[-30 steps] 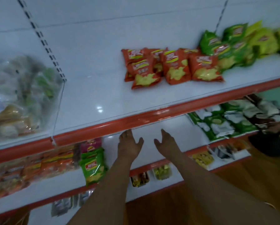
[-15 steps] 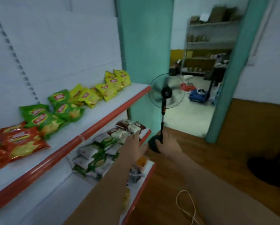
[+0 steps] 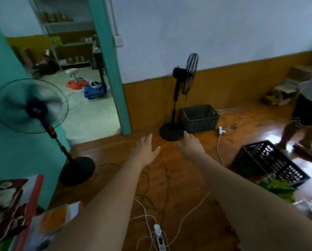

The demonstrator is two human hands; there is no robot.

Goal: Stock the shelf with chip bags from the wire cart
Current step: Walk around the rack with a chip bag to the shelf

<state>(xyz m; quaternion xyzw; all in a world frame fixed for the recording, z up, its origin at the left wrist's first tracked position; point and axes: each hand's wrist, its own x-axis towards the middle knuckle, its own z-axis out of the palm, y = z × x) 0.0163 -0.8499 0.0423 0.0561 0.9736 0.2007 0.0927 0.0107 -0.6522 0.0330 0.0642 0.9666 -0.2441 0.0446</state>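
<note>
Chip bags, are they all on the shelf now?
Not yet. Nothing is in hand: the left hand and right hand are both open and empty, held out over the wooden floor. The shelf edge sits at the lower left, turned away from. Green bags still lie by the black crate, waiting to be stocked.

Black lattice crate (image 3: 271,162), teal doorframe (image 3: 110,66), orange-brown floor (image 3: 178,178) — green bags (image 3: 281,187)
</note>
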